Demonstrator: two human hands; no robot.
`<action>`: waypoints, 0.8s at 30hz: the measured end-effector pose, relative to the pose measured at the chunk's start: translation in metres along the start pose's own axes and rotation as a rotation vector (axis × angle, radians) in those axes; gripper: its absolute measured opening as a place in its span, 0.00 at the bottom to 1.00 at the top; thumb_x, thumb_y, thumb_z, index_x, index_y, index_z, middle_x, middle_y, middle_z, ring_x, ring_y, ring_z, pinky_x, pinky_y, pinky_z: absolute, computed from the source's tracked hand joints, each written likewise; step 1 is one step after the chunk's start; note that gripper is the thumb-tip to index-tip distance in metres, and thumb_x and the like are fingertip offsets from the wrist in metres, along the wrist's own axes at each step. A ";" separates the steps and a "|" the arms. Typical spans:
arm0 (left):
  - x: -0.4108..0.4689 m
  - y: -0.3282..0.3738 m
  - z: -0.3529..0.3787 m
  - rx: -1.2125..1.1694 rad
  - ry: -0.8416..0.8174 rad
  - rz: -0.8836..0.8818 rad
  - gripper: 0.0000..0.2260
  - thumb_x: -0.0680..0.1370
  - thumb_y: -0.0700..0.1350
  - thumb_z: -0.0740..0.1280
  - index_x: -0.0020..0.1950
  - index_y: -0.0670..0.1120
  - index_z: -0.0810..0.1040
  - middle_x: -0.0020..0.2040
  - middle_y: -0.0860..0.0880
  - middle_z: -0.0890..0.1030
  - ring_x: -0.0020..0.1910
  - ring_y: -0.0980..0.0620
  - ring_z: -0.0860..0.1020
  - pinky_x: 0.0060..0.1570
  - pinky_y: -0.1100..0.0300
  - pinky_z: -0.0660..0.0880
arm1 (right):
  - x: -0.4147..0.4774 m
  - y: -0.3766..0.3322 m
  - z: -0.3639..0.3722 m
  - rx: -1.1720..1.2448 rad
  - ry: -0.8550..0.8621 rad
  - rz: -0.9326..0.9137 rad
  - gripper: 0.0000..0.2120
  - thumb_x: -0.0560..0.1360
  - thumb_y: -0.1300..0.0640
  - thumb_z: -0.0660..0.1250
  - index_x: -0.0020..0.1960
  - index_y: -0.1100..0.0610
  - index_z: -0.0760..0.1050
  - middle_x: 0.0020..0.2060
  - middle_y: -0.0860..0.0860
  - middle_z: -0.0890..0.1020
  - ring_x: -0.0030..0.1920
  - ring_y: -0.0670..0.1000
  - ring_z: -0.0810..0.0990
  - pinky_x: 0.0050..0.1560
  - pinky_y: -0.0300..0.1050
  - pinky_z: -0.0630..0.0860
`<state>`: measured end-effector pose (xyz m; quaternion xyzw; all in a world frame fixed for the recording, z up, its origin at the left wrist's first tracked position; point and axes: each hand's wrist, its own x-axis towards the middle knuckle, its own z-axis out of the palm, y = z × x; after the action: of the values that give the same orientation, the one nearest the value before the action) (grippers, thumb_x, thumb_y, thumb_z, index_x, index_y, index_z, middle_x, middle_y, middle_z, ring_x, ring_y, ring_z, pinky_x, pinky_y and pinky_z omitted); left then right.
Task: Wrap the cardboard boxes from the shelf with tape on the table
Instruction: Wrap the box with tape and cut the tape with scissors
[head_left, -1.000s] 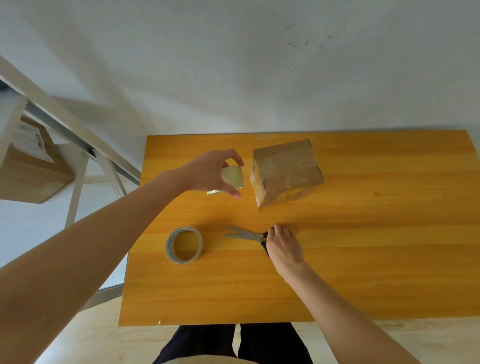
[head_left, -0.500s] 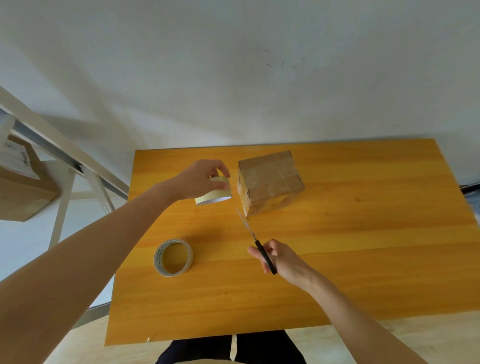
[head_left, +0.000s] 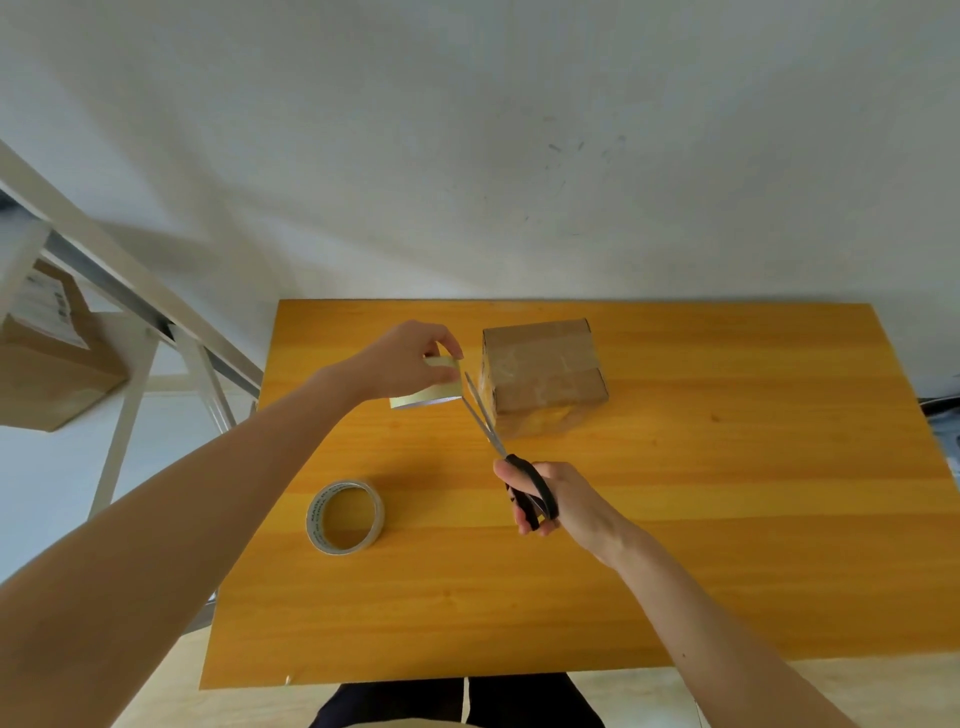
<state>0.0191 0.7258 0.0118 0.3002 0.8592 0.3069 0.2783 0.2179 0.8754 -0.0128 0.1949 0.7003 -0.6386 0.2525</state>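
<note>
Head view shows my left hand (head_left: 400, 358) pinching the raised tape roll (head_left: 431, 392) just beside the cardboard box (head_left: 543, 376), which sits at the far middle of the table (head_left: 727, 519). My right hand (head_left: 566, 499) is clenched round the black handles of the scissors (head_left: 501, 449), with the blades parted in the gap between roll and box. The tips lie close to my left hand, so a hasty snip could nick it. A slanted bite could gouge the box's taped side. Half a second ago the scissors pointed lower, short of that gap. A second ago they lay flat on the table under my fingers.
</note>
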 end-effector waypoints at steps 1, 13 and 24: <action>0.000 0.000 0.000 0.004 0.000 0.000 0.08 0.75 0.45 0.70 0.53 0.46 0.79 0.35 0.54 0.72 0.32 0.57 0.69 0.32 0.68 0.63 | -0.002 0.000 -0.001 -0.002 0.002 0.004 0.31 0.68 0.31 0.64 0.42 0.61 0.73 0.32 0.55 0.79 0.33 0.49 0.77 0.37 0.41 0.70; 0.000 -0.001 0.000 -0.008 -0.035 -0.024 0.08 0.73 0.46 0.70 0.52 0.49 0.81 0.42 0.52 0.79 0.39 0.55 0.75 0.37 0.65 0.70 | 0.008 -0.017 0.017 0.089 0.123 -0.036 0.32 0.67 0.30 0.65 0.40 0.61 0.74 0.30 0.57 0.78 0.33 0.50 0.76 0.34 0.40 0.70; -0.002 -0.003 0.001 -0.052 -0.061 -0.036 0.06 0.74 0.45 0.69 0.50 0.50 0.81 0.45 0.49 0.81 0.44 0.51 0.77 0.40 0.64 0.72 | 0.013 -0.023 0.022 0.157 0.232 -0.073 0.25 0.73 0.38 0.66 0.40 0.62 0.72 0.29 0.58 0.77 0.30 0.51 0.74 0.27 0.34 0.67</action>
<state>0.0200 0.7224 0.0098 0.2868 0.8474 0.3147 0.3173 0.1961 0.8501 -0.0031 0.2608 0.6791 -0.6736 0.1305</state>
